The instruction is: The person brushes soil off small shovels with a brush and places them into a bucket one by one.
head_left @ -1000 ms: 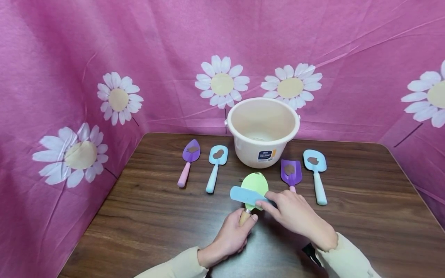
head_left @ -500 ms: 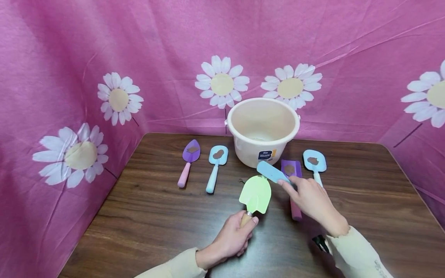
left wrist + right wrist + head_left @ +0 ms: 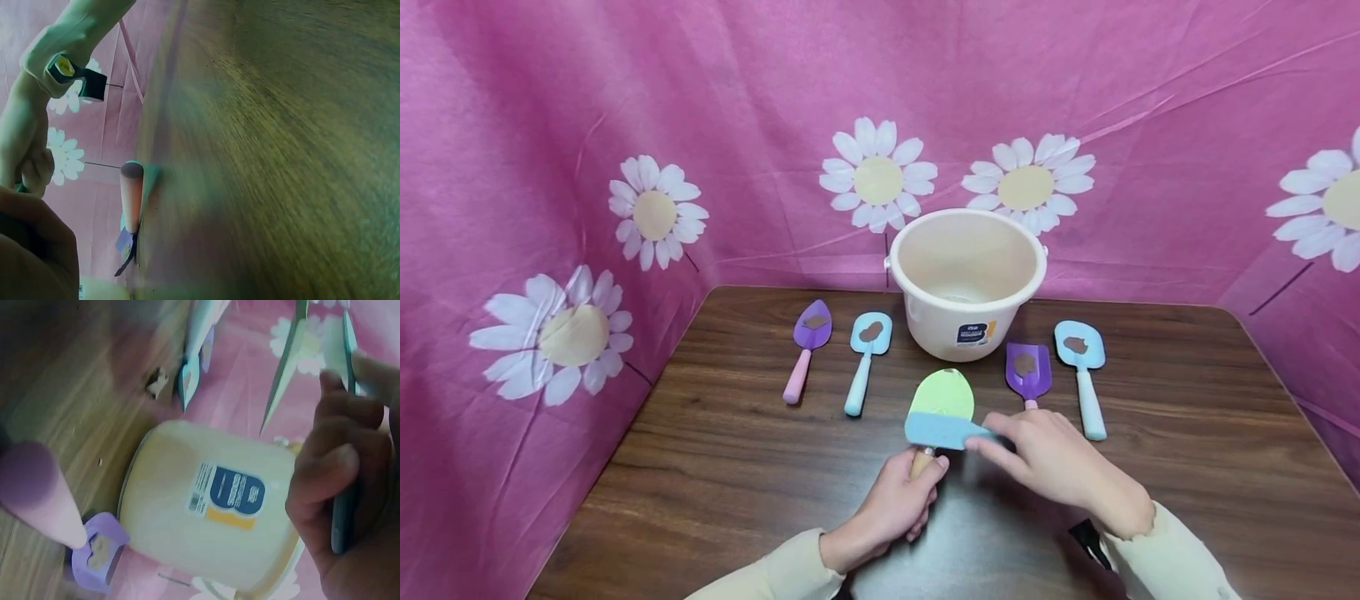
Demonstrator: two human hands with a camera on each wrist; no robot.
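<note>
My left hand (image 3: 891,500) grips the wooden handle of a light green trowel (image 3: 943,392), its blade raised over the table in front of the bucket. In my right hand (image 3: 1060,458) is a flat light blue brush (image 3: 936,430), pinched between thumb and fingers and lying across the lower part of the green blade. The right wrist view shows its pale bristles (image 3: 335,347) facing the trowel (image 3: 286,369). A little brown shows at the blade's tip. The left wrist view catches only the back of my left hand (image 3: 37,234), with the trowel out of sight.
A cream bucket (image 3: 962,325) stands behind the hands. Left of it lie a purple trowel (image 3: 812,325) and a light blue one (image 3: 871,333). To the right are a purple shovel (image 3: 1028,371) and a blue one (image 3: 1080,343). Brown patches mark them all. A brown flake (image 3: 157,382) lies on the table.
The brush swept off past the trowel's tip to the right, then came back across the lower blade. The trowel shifted slightly, still in my left hand.
</note>
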